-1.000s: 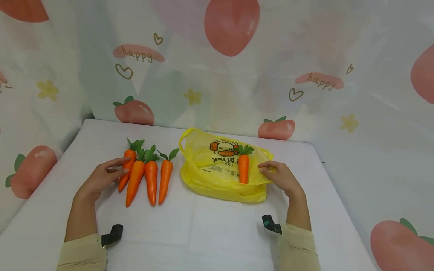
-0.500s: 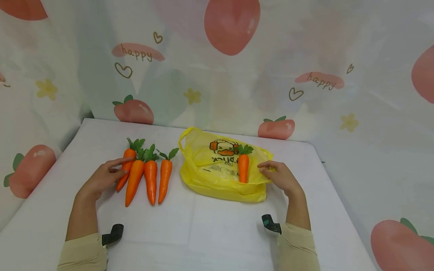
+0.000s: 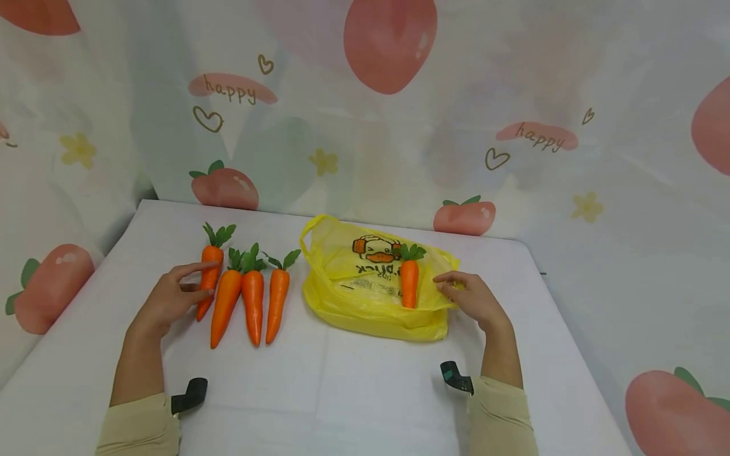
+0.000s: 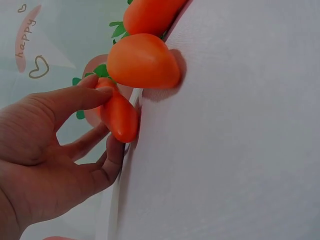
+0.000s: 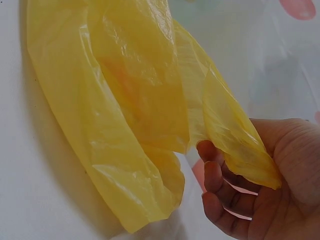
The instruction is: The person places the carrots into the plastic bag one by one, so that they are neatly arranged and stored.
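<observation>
Four orange toy carrots with green tops lie left of centre on the white table. My left hand (image 3: 201, 280) pinches the leftmost carrot (image 3: 208, 273) between thumb and forefinger; in the left wrist view the left hand (image 4: 107, 122) holds that carrot (image 4: 120, 117) near its tip. The other three carrots (image 3: 253, 304) lie side by side to its right. A yellow plastic bag (image 3: 365, 304) with a duck print lies flat at centre, with a fifth carrot (image 3: 409, 283) on top. My right hand (image 3: 443, 286) grips the bag's right edge; the bag's rim (image 5: 240, 150) drapes over its curled fingers (image 5: 212, 172).
The white table (image 3: 342, 392) ends at a strawberry-print cloth backdrop (image 3: 365, 126) behind and at both sides. Black wrist camera mounts (image 3: 190, 394) (image 3: 456, 377) sit at my sleeves near the front.
The leftmost carrot has shifted away from me and slightly left, out of line with the other three, in my left hand's pinch. My right hand and the bag have not moved.
</observation>
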Action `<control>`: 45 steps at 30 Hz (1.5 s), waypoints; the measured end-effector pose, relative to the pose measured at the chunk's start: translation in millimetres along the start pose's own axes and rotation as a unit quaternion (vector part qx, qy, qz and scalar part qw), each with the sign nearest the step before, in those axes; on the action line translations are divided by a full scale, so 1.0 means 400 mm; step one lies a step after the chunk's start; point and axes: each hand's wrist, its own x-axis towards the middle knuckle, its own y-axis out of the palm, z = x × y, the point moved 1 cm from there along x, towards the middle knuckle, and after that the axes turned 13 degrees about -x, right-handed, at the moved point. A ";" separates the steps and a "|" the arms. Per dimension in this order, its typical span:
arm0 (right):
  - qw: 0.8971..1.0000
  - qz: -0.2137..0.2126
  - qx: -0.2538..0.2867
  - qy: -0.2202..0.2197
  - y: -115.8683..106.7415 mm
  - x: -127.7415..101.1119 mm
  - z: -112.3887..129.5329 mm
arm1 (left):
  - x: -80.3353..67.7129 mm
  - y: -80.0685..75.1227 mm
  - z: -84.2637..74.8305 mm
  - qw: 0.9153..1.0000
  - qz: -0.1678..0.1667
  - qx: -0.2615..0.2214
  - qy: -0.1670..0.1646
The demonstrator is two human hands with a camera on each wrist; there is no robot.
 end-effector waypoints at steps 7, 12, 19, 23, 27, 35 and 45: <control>1.000 -0.001 0.000 -0.005 0.001 -0.001 -0.001 | 0.000 -0.001 0.004 1.000 -0.019 0.003 0.007; 1.000 -0.001 -0.003 -0.008 0.001 0.000 -0.004 | -0.005 -0.005 0.000 0.998 -0.055 -0.009 0.022; 1.000 -0.003 0.000 -0.017 -0.001 -0.002 -0.003 | -0.009 -0.010 -0.019 0.996 -0.069 -0.040 0.045; 1.000 -0.003 -0.001 -0.020 -0.003 -0.003 -0.001 | -0.006 -0.006 -0.026 0.995 -0.053 -0.062 0.053; 1.000 -0.003 -0.002 -0.019 -0.003 -0.006 0.002 | -0.009 -0.001 -0.034 0.994 -0.047 -0.073 0.062; 1.000 -0.001 -0.001 -0.014 -0.002 -0.004 0.009 | -0.023 0.010 -0.072 0.992 -0.033 -0.087 0.080; 1.000 0.000 -0.001 -0.017 -0.003 -0.005 0.009 | -0.031 0.049 -0.143 0.990 0.004 -0.090 0.112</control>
